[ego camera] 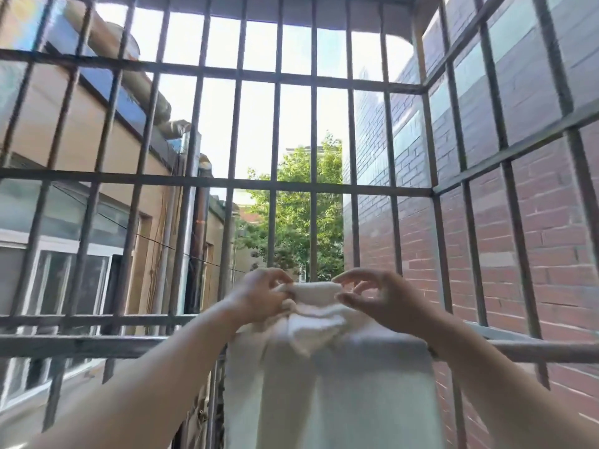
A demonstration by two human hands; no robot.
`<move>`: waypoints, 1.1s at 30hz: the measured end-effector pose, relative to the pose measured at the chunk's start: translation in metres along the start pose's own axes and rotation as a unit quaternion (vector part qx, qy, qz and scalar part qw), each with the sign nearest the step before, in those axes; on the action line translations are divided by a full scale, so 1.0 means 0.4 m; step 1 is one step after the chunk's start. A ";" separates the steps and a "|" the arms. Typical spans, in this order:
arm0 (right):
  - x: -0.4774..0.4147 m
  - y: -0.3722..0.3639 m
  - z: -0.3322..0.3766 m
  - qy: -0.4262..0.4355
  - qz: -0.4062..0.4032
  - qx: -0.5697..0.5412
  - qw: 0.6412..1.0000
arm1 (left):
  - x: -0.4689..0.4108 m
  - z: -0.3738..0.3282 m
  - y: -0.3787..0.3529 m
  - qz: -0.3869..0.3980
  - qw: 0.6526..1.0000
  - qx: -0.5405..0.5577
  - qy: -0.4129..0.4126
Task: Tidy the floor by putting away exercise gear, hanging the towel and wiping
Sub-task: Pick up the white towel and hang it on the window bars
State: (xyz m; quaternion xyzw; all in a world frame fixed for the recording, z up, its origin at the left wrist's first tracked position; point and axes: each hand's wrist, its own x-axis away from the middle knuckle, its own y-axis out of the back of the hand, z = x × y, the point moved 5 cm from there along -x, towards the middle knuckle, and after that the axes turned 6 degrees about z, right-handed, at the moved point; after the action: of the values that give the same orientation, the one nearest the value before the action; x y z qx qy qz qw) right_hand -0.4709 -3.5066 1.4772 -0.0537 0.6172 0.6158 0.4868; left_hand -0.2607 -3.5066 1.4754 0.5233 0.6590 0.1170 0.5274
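Observation:
A white towel [327, 384] hangs over a horizontal metal rail [81, 346] inside a barred window cage, its front half falling straight down. A bunched fold of the towel rises above the rail. My left hand [259, 296] grips the left end of that fold with fingers closed. My right hand [379, 296] pinches the fold's right end between thumb and fingertips, the other fingers spread.
Grey iron bars [275, 186] enclose the front, left and right sides. A red brick wall [534, 254] stands close on the right, a tan building with windows [64, 270] on the left, a green tree [298, 215] beyond.

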 end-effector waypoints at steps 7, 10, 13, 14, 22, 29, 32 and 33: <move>0.045 -0.047 0.035 -0.035 0.139 -0.049 0.988 | 0.031 0.023 0.002 0.081 0.997 -0.003 0.019; 0.044 -0.033 0.029 -0.032 0.107 -0.027 0.993 | 0.088 -0.006 0.033 0.066 0.998 0.006 -0.016; 0.055 -0.023 0.040 -0.022 0.065 -0.007 0.998 | 0.167 -0.028 0.036 0.081 0.996 -0.004 -0.038; 0.062 -0.023 0.051 -0.013 0.061 -0.011 0.998 | 0.191 -0.031 0.031 0.088 0.995 -0.012 -0.038; 0.113 -0.024 0.052 -0.027 0.084 -0.008 0.996 | 0.260 -0.038 0.039 0.009 0.997 -0.054 -0.051; 0.137 -0.003 0.066 -0.003 -0.013 -0.004 1.000 | 0.265 -0.028 0.054 -0.013 0.997 -0.031 -0.067; 0.147 0.021 0.067 -0.002 -0.052 0.014 0.999 | 0.259 -0.033 0.062 -0.036 0.994 -0.055 -0.082; 0.151 0.031 0.064 -0.007 -0.062 0.022 0.998 | 0.258 -0.033 0.069 -0.046 0.994 -0.055 -0.081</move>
State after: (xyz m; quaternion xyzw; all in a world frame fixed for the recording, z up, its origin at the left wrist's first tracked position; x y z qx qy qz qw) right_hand -0.4970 -3.4508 1.4517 -0.0766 0.6227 0.5713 0.5292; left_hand -0.2450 -3.4056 1.4413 0.4706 0.6296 0.0859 0.6121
